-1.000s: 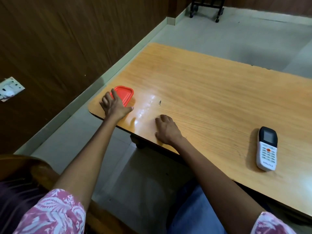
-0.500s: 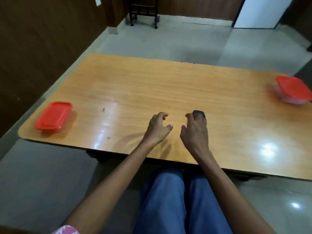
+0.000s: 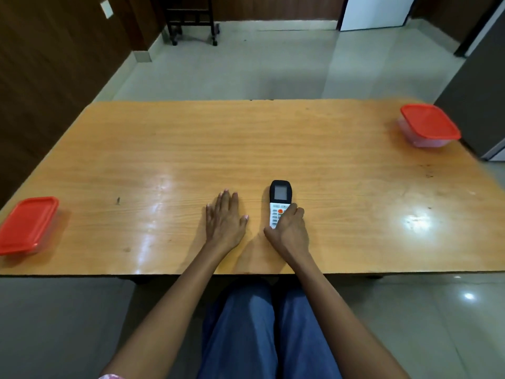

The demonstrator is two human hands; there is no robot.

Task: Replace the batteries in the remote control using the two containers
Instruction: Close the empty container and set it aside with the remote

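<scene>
A white remote control (image 3: 280, 199) with a black top and a small screen lies face up near the front middle of the wooden table (image 3: 273, 138). My right hand (image 3: 289, 233) covers its lower half, with the thumb on its left side and curled fingers over its right side. Just left of the remote, my left hand (image 3: 225, 220) lies flat on the table with straight fingers. A clear container with a red lid (image 3: 28, 224) stands at the table's left end. A second red-lidded container (image 3: 429, 124) stands at the far right corner.
Grey tiled floor surrounds the table. Beyond the far edge stands a dark wheeled frame (image 3: 191, 20). Dark wood panelling (image 3: 41, 64) runs along the left. A grey cabinet (image 3: 481, 105) stands close to the right end. My knees in blue trousers (image 3: 262, 332) are below the front edge.
The view swung from the table's left end to its middle. My left hand left the left container and now lies flat beside the remote; my right hand moved onto the remote and holds it.
</scene>
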